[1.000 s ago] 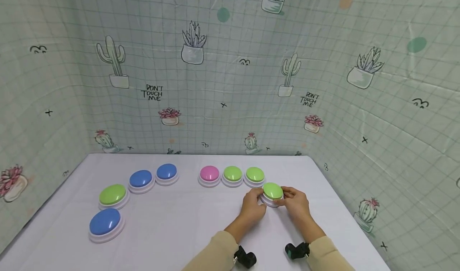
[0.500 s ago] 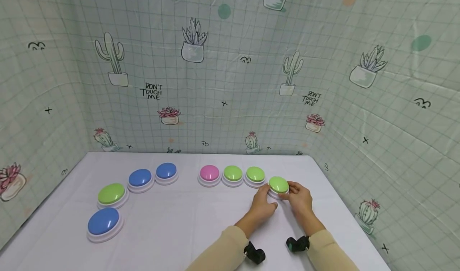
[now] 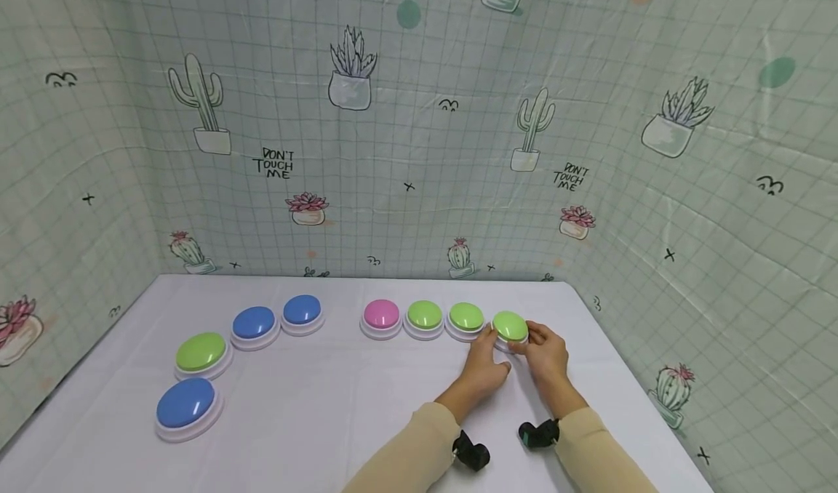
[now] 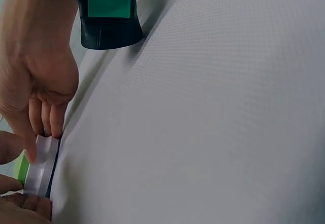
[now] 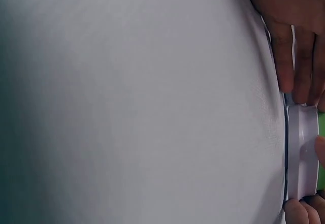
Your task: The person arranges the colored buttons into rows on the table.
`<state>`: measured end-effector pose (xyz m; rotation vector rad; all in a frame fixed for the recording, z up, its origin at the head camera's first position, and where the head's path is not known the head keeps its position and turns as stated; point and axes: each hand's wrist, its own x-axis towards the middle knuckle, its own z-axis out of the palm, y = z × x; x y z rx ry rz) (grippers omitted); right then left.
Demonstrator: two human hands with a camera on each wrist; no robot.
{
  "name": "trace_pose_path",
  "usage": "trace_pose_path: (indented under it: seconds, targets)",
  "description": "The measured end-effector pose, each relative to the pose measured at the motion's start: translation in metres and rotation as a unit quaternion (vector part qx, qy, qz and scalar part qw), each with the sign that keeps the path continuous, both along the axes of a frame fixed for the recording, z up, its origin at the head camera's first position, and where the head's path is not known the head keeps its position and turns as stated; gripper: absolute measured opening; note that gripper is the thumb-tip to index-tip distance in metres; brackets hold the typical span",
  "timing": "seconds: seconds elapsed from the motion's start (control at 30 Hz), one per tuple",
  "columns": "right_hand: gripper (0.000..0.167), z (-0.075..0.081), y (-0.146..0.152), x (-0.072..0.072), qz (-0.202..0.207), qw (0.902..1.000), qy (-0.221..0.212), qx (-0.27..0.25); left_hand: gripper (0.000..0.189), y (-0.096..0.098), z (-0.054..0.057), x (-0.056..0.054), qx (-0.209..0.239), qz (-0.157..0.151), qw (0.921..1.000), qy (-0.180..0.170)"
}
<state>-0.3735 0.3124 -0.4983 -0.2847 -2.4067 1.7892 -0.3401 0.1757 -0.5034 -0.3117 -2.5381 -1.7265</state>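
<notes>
A round push button (image 3: 509, 326) with a green dome and white base sits at the right end of the back row, between both hands. My left hand (image 3: 483, 369) rests its fingers against the button's left side; its thumb stands apart from the base. In the right wrist view, the left fingers (image 5: 303, 66) reach down straight to the white base. My right hand (image 3: 547, 355) pinches the button, thumb at the front rim and fingers at the right side. The left wrist view shows the right thumb (image 4: 29, 153) lying across the base's edge.
Left of the held button, two green push buttons (image 3: 466, 317) and a pink one (image 3: 382, 314) stand in a row. Three blue push buttons (image 3: 254, 322) and one green push button (image 3: 200, 351) curve along the left. Patterned cloth (image 3: 406, 151) walls the white table (image 3: 314, 420).
Both hands have moved the green push button back and slightly right, from in front of the row to its right end. The other buttons keep their places.
</notes>
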Motion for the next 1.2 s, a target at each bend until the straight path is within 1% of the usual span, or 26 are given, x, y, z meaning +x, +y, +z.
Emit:
trace_pose_path:
  seconds: [0.13,0.3,0.5,0.73,1.03,1.2]
  targets:
    - [0.063,-0.002,0.0,-0.004,0.002,1.0,0.001,0.006,0.072,0.001,0.0,-0.001,-0.009,0.0,1.0,0.0]
    - [0.065,-0.003,0.0,-0.01,0.006,0.9999,0.001,0.008,0.075,0.003,0.0,-0.004,-0.014,-0.01,0.9998,-0.013]
    - [0.064,0.001,-0.001,-0.017,0.005,0.9999,0.0,0.016,0.078,0.004,0.001,-0.007,-0.007,-0.02,0.9994,-0.028]
    - [0.062,0.002,-0.001,-0.023,0.0,0.9996,0.001,0.027,0.078,0.006,0.002,-0.01,0.003,-0.024,0.9992,-0.032]
    - [0.061,-0.001,-0.001,-0.028,0.0,0.9995,0.001,0.03,0.077,0.007,-0.001,-0.016,-0.01,-0.023,0.9985,-0.049]
    - [0.061,-0.001,-0.001,-0.029,0.004,0.9994,0.0,0.034,0.079,0.006,-0.001,-0.018,-0.024,-0.023,0.9982,-0.05]
